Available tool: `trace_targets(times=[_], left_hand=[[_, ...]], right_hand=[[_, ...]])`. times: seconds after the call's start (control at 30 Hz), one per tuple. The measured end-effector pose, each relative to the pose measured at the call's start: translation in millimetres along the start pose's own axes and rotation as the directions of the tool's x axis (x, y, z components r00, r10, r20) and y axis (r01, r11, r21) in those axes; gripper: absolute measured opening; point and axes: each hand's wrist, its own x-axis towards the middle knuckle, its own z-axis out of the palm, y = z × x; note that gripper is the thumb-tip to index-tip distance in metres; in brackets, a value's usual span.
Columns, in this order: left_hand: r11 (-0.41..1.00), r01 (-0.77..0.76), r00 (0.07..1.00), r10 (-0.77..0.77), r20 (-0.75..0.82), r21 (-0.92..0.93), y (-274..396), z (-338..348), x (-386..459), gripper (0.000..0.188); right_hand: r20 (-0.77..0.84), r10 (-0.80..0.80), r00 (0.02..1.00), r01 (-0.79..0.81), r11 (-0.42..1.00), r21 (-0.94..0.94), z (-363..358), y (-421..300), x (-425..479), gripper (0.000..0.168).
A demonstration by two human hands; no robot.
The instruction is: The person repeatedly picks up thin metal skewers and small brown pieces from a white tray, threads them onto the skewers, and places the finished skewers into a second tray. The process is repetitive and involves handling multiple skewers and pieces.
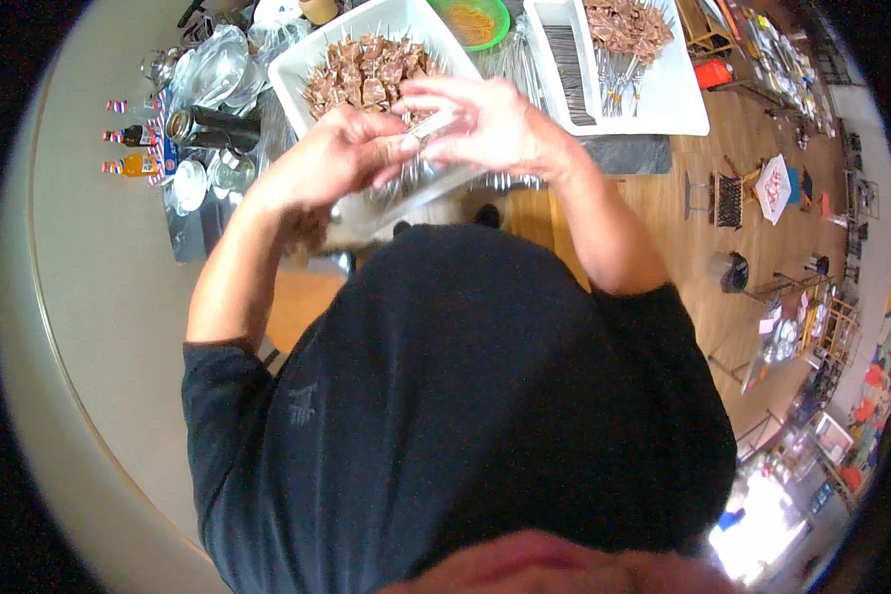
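Observation:
My left hand (353, 152) is pinched at thumb and forefinger on a thin pale strip (432, 125), too blurred to name. The strip spans the gap to my right hand (490, 122), whose fingers are spread and curved around its far end. Whether they grip it is unclear. Both hands are above the near side of a white plastic tray (286, 78). Many meat skewers (371, 70) stand packed in it, meat upward, partly covered by my hands. Under my wrists, the tray's near edge is blurred, with metal sticks (408, 174) showing through.
To the right, a divided white tray (690, 111) holds bare metal skewers (564, 67) and more meat skewers (627, 30). A green bowl (499, 26) sits between the trays. Left are plastic bags (219, 67), a dark jar (219, 130), glass jars (232, 169) and bottles (137, 165).

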Motion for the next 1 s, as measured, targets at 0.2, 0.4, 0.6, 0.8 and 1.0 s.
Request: trace_targets(times=[0.2,0.4,0.6,0.8,1.0], left_hand=[[0.985,0.110,0.990,-0.121,-0.076,-0.134,0.3,0.8,28.9,0.036],[0.888,0.055,0.989,-0.110,-0.095,-0.457,1.7,4.6,44.0,0.031],[0.650,-0.154,0.908,0.390,-0.153,0.744,-12.9,33.7,28.5,0.014],[0.542,-0.021,0.961,0.243,-0.133,0.840,-58.0,36.4,42.4,0.014],[0.438,-0.037,0.974,0.216,-0.065,0.898,-44.9,57.9,28.5,0.015]], right_hand=[[-0.330,-0.286,0.900,0.146,0.909,-0.390,46.3,26.7,-38.1,0.007],[-0.164,-0.502,0.849,0.409,0.822,-0.397,72.5,-14.2,-51.4,0.007],[-0.476,0.442,0.760,-0.083,0.793,0.604,0.3,86.2,-24.5,0.008],[-0.345,0.019,0.938,0.026,0.992,0.126,57.1,59.6,-14.3,0.012],[-0.370,0.388,0.844,-0.188,0.861,0.473,6.9,93.1,-2.0,0.015]])
